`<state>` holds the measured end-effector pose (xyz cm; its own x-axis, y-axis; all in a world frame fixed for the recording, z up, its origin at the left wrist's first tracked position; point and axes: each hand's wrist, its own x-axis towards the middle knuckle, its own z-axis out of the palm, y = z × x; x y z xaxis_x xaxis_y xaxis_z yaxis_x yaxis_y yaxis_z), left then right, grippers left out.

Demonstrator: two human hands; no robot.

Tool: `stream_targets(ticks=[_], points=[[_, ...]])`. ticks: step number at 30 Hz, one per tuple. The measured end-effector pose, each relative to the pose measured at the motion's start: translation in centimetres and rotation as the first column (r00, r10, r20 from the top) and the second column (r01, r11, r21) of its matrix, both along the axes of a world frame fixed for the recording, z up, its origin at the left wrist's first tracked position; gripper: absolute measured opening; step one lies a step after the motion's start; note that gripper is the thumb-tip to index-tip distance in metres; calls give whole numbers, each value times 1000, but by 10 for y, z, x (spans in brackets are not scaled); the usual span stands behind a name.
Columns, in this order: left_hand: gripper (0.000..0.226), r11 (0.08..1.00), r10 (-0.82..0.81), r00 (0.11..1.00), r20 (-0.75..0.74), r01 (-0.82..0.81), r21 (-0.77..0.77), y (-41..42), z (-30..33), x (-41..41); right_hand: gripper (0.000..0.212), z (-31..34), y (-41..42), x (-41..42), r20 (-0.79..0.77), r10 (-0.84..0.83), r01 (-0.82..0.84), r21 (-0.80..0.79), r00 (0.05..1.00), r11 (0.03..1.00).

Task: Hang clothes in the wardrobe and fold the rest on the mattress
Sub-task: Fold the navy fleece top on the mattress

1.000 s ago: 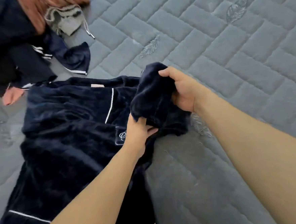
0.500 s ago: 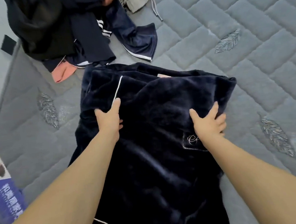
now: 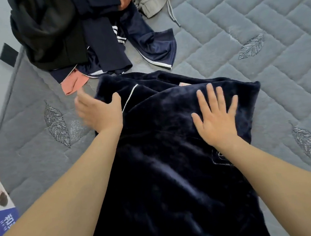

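Navy fleece top (image 3: 172,153) lies spread on the grey mattress (image 3: 255,28). My left hand (image 3: 100,112) is open at its left edge, thumb hooked over the fabric; my right hand (image 3: 215,119) presses flat, fingers splayed wide, gripping nothing.

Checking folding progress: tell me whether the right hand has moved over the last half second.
Yes. The right hand moved up the navy fleece garment, away from its embroidered pocket, and now lies flat, fingers spread.
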<state>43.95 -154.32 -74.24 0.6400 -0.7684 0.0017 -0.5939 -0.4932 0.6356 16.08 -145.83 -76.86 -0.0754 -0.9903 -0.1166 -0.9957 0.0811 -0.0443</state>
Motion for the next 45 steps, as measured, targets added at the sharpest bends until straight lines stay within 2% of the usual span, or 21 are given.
stream_targets(ticks=[1, 2, 4, 6, 9, 10, 13, 15, 17, 18, 20, 21, 22, 24, 27, 29, 32, 35, 40, 42, 45], points=[[90, 983, -164, 974, 156, 149, 104, -5, -1, 0, 70, 0, -4, 6, 22, 76, -77, 24, 997, 997], [81, 937, -306, 932, 194, 260, 233, -13, -3, 1, 71, -2, -7, 11, 60, 80, -84, 76, 995, 994], [44, 858, -412, 911, 26, 378, 348, -27, -1, 1, 76, -11, -6, 18, 72, -8, -6, 200, 997, 980], [28, 894, -404, 910, -96, 415, 169, -38, 2, 7, 79, -19, -1, 16, 42, -67, 56, 221, 997, 974], [29, 972, -132, 983, -128, 103, -210, -48, 16, 31, 80, -22, 7, 11, 44, -148, 137, 192, 988, 972], [31, 983, -86, 983, -159, 58, -175, -49, 15, 36, 80, -22, 9, 7, 32, -178, 168, 190, 984, 967], [46, 945, -116, 982, -152, 156, 288, -38, -1, 44, 81, -21, 4, 1, 44, -256, 243, 200, 966, 949], [55, 924, -264, 961, 77, 230, 304, -26, -1, 38, 80, -20, -3, 0, 52, -257, 244, 185, 965, 952], [58, 886, -460, 780, 423, 437, 156, -17, 5, 22, 77, -22, -7, 0, 23, -206, 200, 159, 978, 967], [58, 807, -541, 658, 524, 582, 102, -13, 4, 13, 75, -24, -8, 0, 6, -177, 174, 151, 984, 973], [58, 617, -707, 418, 571, 759, 208, -2, -10, 1, 72, -28, -6, -3, -11, -148, 148, 139, 989, 979], [60, 565, -787, 366, 497, 751, 341, 3, -20, 2, 71, -30, -5, -4, -17, -146, 147, 134, 989, 980], [63, 526, -846, 372, 382, 701, 481, 9, -31, 7, 71, -32, -4, -4, -20, -149, 150, 135, 989, 979], [70, 527, -838, 481, 260, 585, 617, 13, -52, 22, 70, -34, -4, -1, -24, -167, 169, 140, 986, 976], [72, 510, -840, 494, 225, 576, 639, 5, -59, 23, 72, -32, 4, 2, 8, -273, 268, 160, 962, 950], [72, 579, -809, 501, 307, 590, 563, 13, -52, 27, 76, -31, 25, 1, 49, -405, 391, 179, 913, 903], [75, 777, -618, 692, 373, 467, 421, 68, -53, 53, 83, -30, 78, 2, 87, -600, 565, 253, 795, 786], [86, 845, -304, 931, 200, 167, 507, 147, -58, 63, 90, -32, 140, 13, 23, -693, 655, 303, 721, 692], [77, 809, -220, 966, 132, 105, 578, 218, -49, 72, 98, -31, 187, 27, -66, -737, 720, 291, 672, 630], [69, 804, -188, 981, 42, 129, 580, 233, -45, 75, 107, -24, 190, 30, -31, -783, 751, 309, 622, 584], [73, 690, -273, 961, -44, 227, 687, 247, -33, 70, 111, -12, 202, 24, 108, -875, 804, 354, 471, 477]])
